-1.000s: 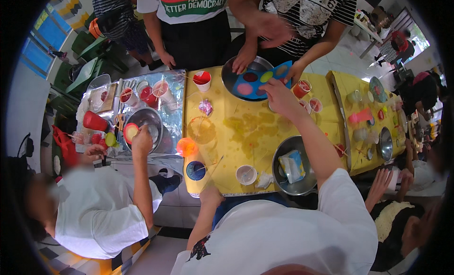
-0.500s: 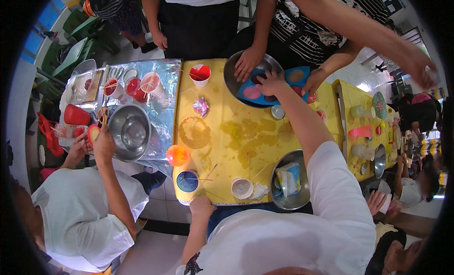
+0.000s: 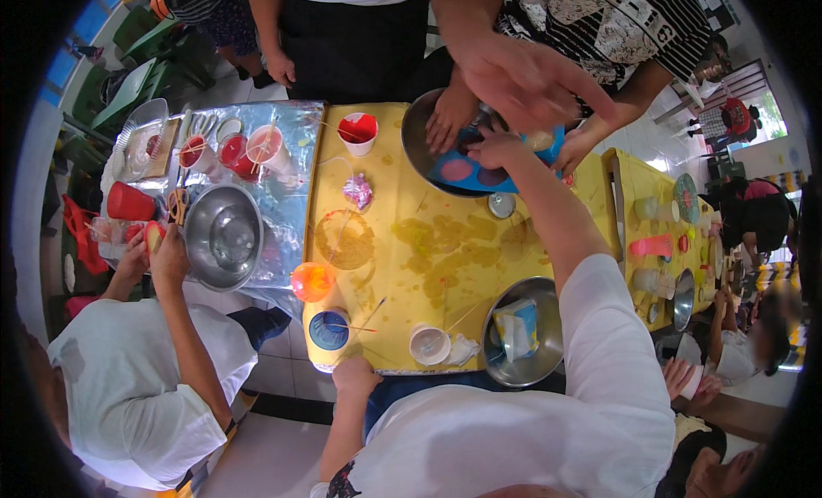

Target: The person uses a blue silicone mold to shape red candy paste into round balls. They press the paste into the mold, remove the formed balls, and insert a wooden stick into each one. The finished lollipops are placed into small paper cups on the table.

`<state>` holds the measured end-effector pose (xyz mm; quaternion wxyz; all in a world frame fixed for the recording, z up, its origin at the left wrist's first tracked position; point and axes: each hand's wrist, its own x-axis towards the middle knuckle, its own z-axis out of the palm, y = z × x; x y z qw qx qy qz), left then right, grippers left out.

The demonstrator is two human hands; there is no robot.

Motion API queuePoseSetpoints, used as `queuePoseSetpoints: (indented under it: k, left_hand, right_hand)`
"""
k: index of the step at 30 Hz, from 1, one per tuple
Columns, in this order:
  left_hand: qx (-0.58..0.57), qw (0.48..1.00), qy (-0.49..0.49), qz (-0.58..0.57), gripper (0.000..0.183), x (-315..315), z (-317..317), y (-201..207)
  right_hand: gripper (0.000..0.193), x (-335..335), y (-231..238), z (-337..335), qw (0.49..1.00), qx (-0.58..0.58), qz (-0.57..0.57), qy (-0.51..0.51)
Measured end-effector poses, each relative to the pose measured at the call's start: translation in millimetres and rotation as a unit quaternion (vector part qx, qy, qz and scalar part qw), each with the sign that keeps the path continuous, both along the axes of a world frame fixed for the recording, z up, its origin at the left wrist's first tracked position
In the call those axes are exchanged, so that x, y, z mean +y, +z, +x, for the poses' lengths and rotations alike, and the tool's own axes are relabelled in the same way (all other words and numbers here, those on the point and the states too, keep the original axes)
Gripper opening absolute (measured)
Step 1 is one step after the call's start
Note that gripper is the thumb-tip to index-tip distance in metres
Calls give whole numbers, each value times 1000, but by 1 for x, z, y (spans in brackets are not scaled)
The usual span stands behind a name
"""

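Observation:
My right hand [image 3: 497,147] reaches across the table, fingers spread on a blue flexible mold [image 3: 507,179] with round cavities. One visible cavity has pink filling, others look dark. The mold lies over the rim of a large metal bowl [image 3: 417,147]. A co-worker's hand [image 3: 451,119] presses at the bowl's inside, and their other hand [image 3: 575,151] is at the mold's right end. Another person's blurred hand [image 3: 535,83] hangs above and hides part of the mold. At the table's front edge rests my left hand [image 3: 356,375], fingers curled, with nothing visible in it.
Near my left hand stand a cup of blue liquid [image 3: 330,329] and an orange cup [image 3: 312,281]. A white cup [image 3: 430,345] and a metal bowl holding a packet [image 3: 519,331] sit along the front. On the left, a person holds a red round piece [image 3: 154,236] beside another bowl [image 3: 224,238].
The other person's arm has swung from the far right to over the mold. The person at left has lowered their hands slightly. My hands stay in much the same places.

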<state>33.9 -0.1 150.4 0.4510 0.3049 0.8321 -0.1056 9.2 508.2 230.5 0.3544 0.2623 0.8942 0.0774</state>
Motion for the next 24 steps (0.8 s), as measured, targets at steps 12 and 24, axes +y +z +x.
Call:
queuePoseSetpoints:
  k: [12, 24]
  left_hand:
    - [-33, 999, 4, -43, 36, 14, -6, 23]
    - [-48, 997, -5, -60, 29, 13, -8, 17]
  right_hand:
    - [45, -1, 17, 16, 998, 15, 57, 35]
    - [43, -39, 37, 19, 997, 66, -29, 30]
